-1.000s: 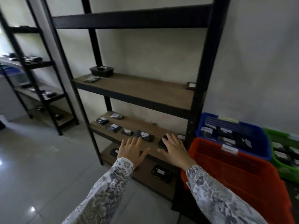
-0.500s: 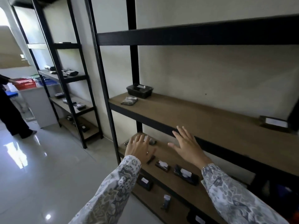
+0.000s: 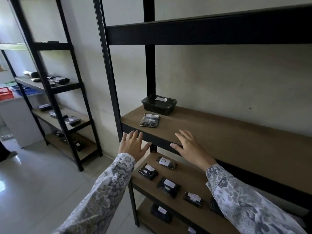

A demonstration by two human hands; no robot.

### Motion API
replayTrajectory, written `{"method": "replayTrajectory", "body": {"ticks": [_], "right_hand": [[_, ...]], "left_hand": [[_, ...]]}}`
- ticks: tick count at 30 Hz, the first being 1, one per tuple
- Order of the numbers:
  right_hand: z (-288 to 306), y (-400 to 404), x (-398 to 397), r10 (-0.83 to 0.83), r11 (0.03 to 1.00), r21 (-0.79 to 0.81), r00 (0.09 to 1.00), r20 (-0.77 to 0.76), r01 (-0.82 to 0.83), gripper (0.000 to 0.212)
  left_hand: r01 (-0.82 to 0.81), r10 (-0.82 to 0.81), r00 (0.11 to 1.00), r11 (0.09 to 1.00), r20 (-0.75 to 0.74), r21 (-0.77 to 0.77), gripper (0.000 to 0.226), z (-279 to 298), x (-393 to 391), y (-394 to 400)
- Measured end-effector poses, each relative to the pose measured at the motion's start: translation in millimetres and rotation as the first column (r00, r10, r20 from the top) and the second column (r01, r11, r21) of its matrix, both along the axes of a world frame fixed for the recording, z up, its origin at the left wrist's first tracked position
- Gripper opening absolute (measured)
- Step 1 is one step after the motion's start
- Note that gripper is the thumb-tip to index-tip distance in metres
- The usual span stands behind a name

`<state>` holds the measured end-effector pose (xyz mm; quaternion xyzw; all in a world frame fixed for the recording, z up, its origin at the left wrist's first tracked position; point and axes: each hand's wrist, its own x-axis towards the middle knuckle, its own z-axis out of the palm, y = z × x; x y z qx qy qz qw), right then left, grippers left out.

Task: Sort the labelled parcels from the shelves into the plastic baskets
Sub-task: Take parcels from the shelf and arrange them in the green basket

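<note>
A flat black parcel point(image 3: 150, 120) with a white label lies near the left end of the brown middle shelf point(image 3: 228, 137). Behind it sits a black box parcel point(image 3: 159, 105). My left hand point(image 3: 133, 144) is raised with spread fingers in front of the shelf's black front edge, below the flat parcel. My right hand point(image 3: 190, 146) hovers with straight fingers over the shelf's front edge, right of that parcel. Both hands hold nothing. Several labelled black parcels lie on the lower shelf, among them one marked D point(image 3: 166, 162) and another point(image 3: 168, 184).
A black upright post point(image 3: 108, 68) frames the rack's left side. A second rack point(image 3: 55, 92) with more parcels stands to the left. Red point(image 3: 5, 93) and blue baskets sit on a far-left table. Tiled floor point(image 3: 42, 186) lies below.
The view has risen from the lower shelf and the baskets at the right to the middle shelf. Both hands have lifted from the lower shelf to the middle shelf's front edge.
</note>
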<state>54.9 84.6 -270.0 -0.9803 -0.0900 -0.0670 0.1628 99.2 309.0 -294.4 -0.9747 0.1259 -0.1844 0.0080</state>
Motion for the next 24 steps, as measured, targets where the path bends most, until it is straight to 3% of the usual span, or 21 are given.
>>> {"method": "replayTrajectory", "body": {"ticks": [7,13,17,24], "right_hand": [[6.7,78.9,62.3,-0.207,0.975,0.082,0.978,-0.011,0.208,0.06],[9.2,119.6,113.9,-0.42,0.875,0.196,0.895,-0.151,0.443,0.059],[5.6,128.6,131.8,-0.485,0.844,0.158,0.856,-0.18,0.512,0.058],[11.0,126.5,140.2,-0.547,0.658,0.5,0.814,-0.196,0.563,0.023]], "left_hand": [[0.205,-0.21,0.977,0.973,0.027,0.109,0.075,-2.6,81.3,45.3],[0.31,-0.305,0.949,0.949,-0.076,0.063,0.101,-12.5,124.1,53.7],[0.357,-0.356,0.931,0.934,-0.083,0.007,0.1,-24.6,135.8,55.3],[0.402,-0.405,0.912,0.914,-0.068,-0.057,0.091,-26.5,137.0,56.2]]}}
